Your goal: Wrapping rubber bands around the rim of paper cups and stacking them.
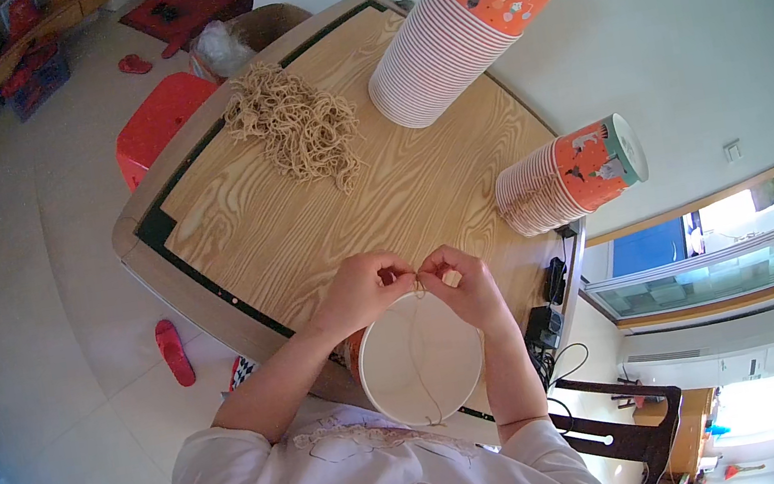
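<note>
A white-lined paper bucket is tilted against my body at the table's near edge, its round mouth facing up. A thin tan cord runs across the mouth from the far rim to the near rim. At the far rim, my left hand pinches the cord between thumb and fingertips. My right hand pinches it right beside, the fingertips of both hands almost touching. A small loop or knot shows between them; its exact form is too small to tell. Most of the bucket's outer wall is hidden.
A tangled pile of tan cords lies on the wooden table. Beyond it stands a tall stack of orange-and-green paper buckets, with a shorter stack to the right. Black adapters and cables sit at the right edge. A red stool stands left.
</note>
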`<state>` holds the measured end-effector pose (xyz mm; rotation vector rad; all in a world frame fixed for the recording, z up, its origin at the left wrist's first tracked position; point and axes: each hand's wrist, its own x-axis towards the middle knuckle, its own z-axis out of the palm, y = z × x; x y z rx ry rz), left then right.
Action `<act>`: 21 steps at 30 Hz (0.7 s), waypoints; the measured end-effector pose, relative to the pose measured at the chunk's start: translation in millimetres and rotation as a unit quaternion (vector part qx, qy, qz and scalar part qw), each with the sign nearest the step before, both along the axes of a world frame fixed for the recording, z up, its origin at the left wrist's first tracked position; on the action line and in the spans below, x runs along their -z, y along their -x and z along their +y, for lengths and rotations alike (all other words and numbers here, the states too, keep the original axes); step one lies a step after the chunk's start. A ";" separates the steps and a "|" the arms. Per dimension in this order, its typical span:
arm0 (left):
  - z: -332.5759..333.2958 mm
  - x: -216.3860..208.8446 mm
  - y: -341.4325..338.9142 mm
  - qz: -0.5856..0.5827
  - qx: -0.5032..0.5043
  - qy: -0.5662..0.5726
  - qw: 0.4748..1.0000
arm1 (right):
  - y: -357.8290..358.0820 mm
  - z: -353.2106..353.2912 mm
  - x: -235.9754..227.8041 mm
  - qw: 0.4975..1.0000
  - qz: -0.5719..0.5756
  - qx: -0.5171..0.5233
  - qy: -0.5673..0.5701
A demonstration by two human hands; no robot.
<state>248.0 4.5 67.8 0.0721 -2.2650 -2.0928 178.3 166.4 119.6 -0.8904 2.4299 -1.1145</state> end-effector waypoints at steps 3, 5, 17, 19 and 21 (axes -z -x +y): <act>-0.1 4.4 1.3 0.000 0.006 -0.025 1.000 | 0.3 0.7 0.8 1.000 -0.008 -0.001 0.006; -0.3 6.4 1.4 0.002 0.007 -0.043 0.999 | 1.2 1.8 1.8 1.000 -0.010 -0.002 0.009; -4.3 3.8 1.7 -0.017 0.035 -0.073 0.997 | 4.1 5.3 4.1 0.999 -0.019 -0.004 0.031; -4.0 2.1 1.8 -0.028 0.031 -0.069 0.997 | 3.9 4.0 2.3 0.999 -0.022 -0.010 0.028; -4.0 1.6 2.6 -0.027 0.032 -0.054 0.998 | 2.3 2.1 -0.5 0.999 -0.022 -0.012 0.020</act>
